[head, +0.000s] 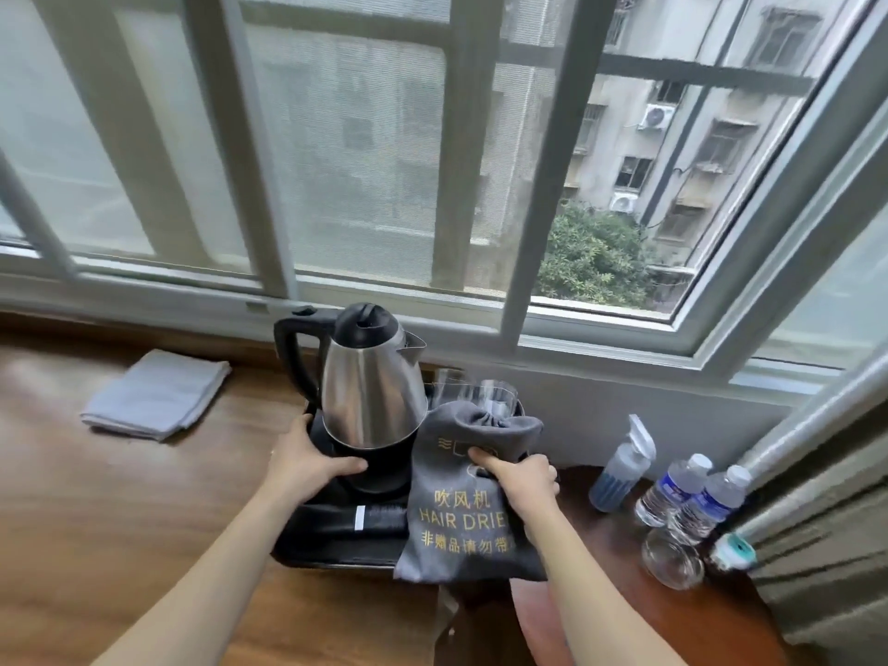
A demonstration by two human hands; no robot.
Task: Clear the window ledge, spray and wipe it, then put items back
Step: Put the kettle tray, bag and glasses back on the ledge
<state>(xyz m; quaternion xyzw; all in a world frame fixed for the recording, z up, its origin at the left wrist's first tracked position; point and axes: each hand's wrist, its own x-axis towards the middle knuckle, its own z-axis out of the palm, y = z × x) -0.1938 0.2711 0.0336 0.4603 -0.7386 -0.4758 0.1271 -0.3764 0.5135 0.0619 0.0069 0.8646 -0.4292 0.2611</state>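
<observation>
Black tray (pixel 307 545) on wooden ledge (pixel 120 521): steel kettle (pixel 372 391) upright, grey dryer bag (pixel 461 511).

It looks like a hotel room: a kettle (pixel 372 382) on a tray (pixel 307 545), a bag (pixel 461 511) printed "HAIR DRIE", bottled water (pixel 672 487).

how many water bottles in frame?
2. Both clear plastic blue-labelled water bottles stand side by side on the round table at right: one nearer the spray bottle, the other by the curtain.
</observation>
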